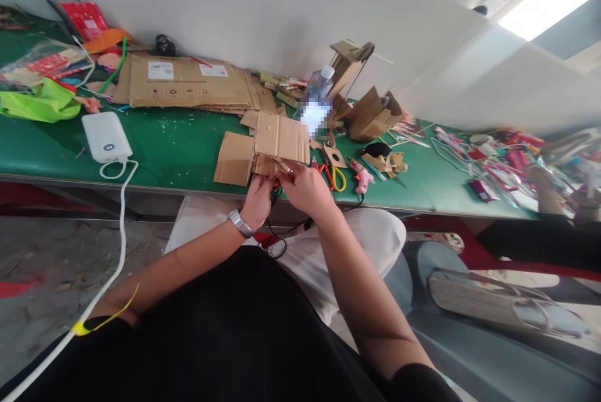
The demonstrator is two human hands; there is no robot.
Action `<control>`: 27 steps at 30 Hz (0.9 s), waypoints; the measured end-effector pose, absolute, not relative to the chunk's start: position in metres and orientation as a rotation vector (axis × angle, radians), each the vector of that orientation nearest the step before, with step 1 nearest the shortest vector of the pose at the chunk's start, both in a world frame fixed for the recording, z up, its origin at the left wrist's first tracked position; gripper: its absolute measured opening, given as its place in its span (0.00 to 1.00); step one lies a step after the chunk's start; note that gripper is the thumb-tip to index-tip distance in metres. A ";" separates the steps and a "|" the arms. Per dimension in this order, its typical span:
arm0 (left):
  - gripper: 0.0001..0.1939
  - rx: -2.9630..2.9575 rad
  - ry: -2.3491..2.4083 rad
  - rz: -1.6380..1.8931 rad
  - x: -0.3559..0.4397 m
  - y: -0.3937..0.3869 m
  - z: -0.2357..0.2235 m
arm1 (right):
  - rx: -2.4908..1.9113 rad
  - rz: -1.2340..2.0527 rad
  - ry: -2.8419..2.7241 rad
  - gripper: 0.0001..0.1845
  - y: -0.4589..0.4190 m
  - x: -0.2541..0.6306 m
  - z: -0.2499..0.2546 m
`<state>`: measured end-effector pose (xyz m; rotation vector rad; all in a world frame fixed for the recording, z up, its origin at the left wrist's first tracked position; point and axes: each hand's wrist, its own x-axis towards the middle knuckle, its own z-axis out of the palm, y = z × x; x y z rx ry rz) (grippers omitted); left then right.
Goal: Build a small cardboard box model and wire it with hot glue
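Observation:
A small folded cardboard box [282, 137] with an outspread flap [233, 159] sits at the table's front edge, right before me. My left hand [260, 201], with a metal watch on the wrist, grips the near lower edge of this box; its fingertips are partly hidden. Close beside it, my right hand [307, 189] is closed at the box's front face, fingers bent and pressed together. A thin dark line shows at its fingertips, too small to name. Black cable hangs below both hands. Right of the box lie red and yellow handled scissors [339, 179] and a pink glue gun [360, 176].
A white power bank [106, 138] with a cable lies left on the green table [159, 154]. Behind are flattened cardboard [188, 86], a plastic bottle [320, 84], a lit, blurred-out screen [314, 117] and an open cardboard box [370, 117]. Another person's arm [539, 242] reaches in at right.

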<state>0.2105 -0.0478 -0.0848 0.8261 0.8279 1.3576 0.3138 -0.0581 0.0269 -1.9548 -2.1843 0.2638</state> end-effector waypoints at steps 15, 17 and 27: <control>0.10 0.771 0.794 1.335 0.208 -0.048 -0.082 | -2.051 0.202 -2.255 0.23 -0.056 0.311 0.034; 0.08 0.768 0.789 1.330 0.208 -0.048 -0.081 | -2.078 0.188 -2.230 0.22 -0.056 0.311 0.035; 0.10 0.779 0.800 1.331 0.209 -0.050 -0.078 | -2.027 0.210 -2.245 0.24 -0.057 0.310 0.035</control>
